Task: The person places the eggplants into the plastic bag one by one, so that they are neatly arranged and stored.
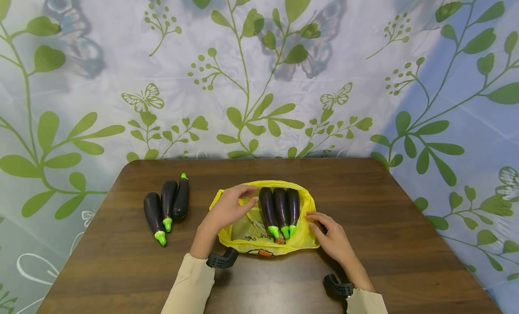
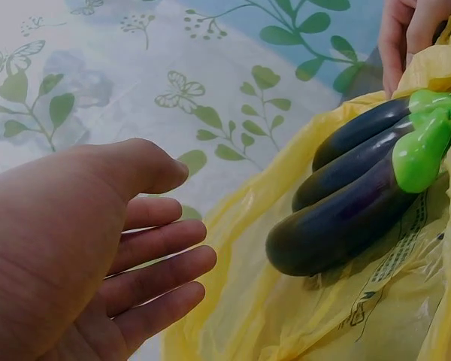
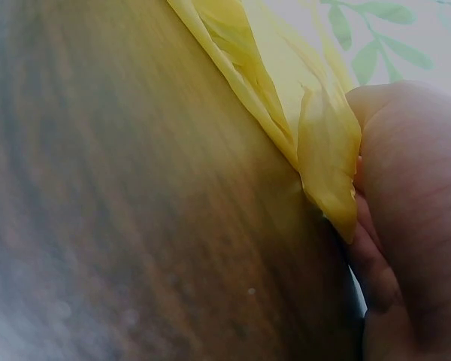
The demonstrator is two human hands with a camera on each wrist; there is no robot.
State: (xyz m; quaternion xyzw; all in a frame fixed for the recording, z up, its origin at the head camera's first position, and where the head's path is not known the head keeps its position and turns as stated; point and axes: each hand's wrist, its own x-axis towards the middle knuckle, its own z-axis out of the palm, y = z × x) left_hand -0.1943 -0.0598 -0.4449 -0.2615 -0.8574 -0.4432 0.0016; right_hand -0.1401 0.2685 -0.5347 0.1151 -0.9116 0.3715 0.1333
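Left hand [image 1: 230,207]: fingers spread, held nothing — over bag [image 1: 296,249], left side.
Right hand [image 1: 334,239]: was at bag's right rim — grip unclear.
Bagged eggplants [image 1: 281,209]: three lay side by side.
Loose eggplants [image 1: 167,201]: three lay on table [image 1: 385,201], left of bag.

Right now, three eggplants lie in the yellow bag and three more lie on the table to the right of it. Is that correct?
Not quite: the side is wrong. The head view shows the three loose eggplants on the table to the left of the yellow bag. The three bagged eggplants are as stated.
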